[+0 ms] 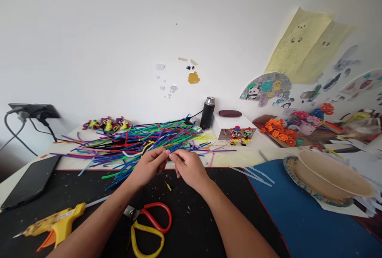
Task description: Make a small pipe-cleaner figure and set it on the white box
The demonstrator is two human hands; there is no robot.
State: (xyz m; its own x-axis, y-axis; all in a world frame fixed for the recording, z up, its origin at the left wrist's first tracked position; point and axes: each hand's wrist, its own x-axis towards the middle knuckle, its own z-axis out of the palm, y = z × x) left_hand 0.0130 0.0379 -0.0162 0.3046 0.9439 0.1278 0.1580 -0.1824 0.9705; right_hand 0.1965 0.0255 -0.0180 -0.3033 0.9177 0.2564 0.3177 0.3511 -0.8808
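Observation:
My left hand (152,163) and my right hand (190,167) meet above the black mat (191,222), thumbs and fingertips pinched close together. Whatever lies between them is too small or hidden to make out. Just behind the hands spreads a heap of coloured pipe cleaners (113,148), mostly purple, blue, green and red. A small yellow scrap (168,186) lies on the mat below the fingers. Scissors (158,212) with one red and one yellow handle loop rest near my left forearm, which partly covers them. To their left is a yellow glue gun (64,219) with a glue stick in its back.
A dark tablet (31,180) lies far left. Behind stand a black thermos (207,113), a white box (228,121) and small pipe-cleaner figures (235,135). Glue sticks (253,175) lie near the blue mat (298,226), with a beige bowl (334,174) on the right.

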